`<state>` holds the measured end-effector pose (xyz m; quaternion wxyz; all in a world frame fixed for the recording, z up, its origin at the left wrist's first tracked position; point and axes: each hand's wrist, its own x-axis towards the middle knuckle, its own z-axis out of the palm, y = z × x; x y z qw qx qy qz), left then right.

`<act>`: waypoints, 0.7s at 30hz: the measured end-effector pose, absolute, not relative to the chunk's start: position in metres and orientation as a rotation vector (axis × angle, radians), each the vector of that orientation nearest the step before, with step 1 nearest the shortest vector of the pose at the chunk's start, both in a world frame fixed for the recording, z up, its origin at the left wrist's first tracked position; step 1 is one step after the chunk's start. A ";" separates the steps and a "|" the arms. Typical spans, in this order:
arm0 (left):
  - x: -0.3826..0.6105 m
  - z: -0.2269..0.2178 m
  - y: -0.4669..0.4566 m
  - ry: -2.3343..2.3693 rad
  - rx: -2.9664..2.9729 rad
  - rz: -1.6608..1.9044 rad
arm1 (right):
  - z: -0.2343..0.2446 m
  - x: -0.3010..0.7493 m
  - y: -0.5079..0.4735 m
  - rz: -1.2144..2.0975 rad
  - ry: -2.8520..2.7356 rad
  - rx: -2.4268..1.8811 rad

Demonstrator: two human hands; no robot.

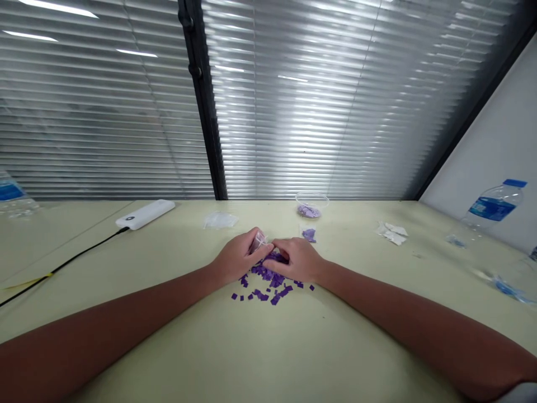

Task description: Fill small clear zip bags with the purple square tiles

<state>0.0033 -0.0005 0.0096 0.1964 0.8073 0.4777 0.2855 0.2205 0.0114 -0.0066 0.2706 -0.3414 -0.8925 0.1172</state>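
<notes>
A heap of small purple square pieces (pixel 268 285) lies on the pale yellow-green table (pixel 260 347). My left hand (pixel 237 257) rests at the heap's left edge, its fingers curled around a small clear plastic bag (pixel 259 242). My right hand (pixel 296 258) lies on the heap's far side, fingers bent and pinched together over the pieces, touching the left hand's fingertips. What the right fingers hold is hidden.
Beyond the hands stand a clear cup (pixel 311 204) with purple pieces and a small filled bag (pixel 309 234). Empty clear bags (pixel 220 220) lie at left, white paper scraps (pixel 392 233) at right. A white power bank (pixel 145 214) with black cable lies far left. Water bottles (pixel 495 208) stand at both sides.
</notes>
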 end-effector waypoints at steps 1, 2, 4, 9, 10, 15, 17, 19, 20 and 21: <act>0.003 0.009 0.000 1.339 2.249 0.798 | -0.006 0.221 0.011 0.315 -2.455 -0.839; 0.003 0.008 0.000 1.340 2.239 0.804 | -0.006 0.221 0.010 0.311 -2.491 -0.780; 0.003 0.007 0.002 1.334 2.220 0.816 | -0.006 0.222 0.010 0.306 -2.508 -0.749; 0.003 0.008 0.002 1.314 2.186 0.792 | -0.011 0.222 0.014 0.342 -2.445 -0.824; 0.003 0.009 0.002 1.306 2.187 0.787 | -0.012 0.222 0.015 0.362 -2.437 -0.826; 0.003 0.009 0.000 1.242 2.233 0.731 | -0.016 0.223 0.019 0.487 -2.307 -0.858; 0.002 0.008 0.000 1.229 2.262 0.695 | -0.016 0.224 0.021 0.476 -2.172 -0.926; 0.002 0.007 0.001 1.224 2.302 0.666 | -0.016 0.225 0.022 0.453 -2.003 -0.981; 0.002 0.007 0.001 1.220 2.333 0.650 | -0.015 0.225 0.022 0.446 -1.933 -0.985; 0.003 0.006 0.001 1.213 2.371 0.632 | -0.015 0.225 0.021 0.444 -1.889 -0.972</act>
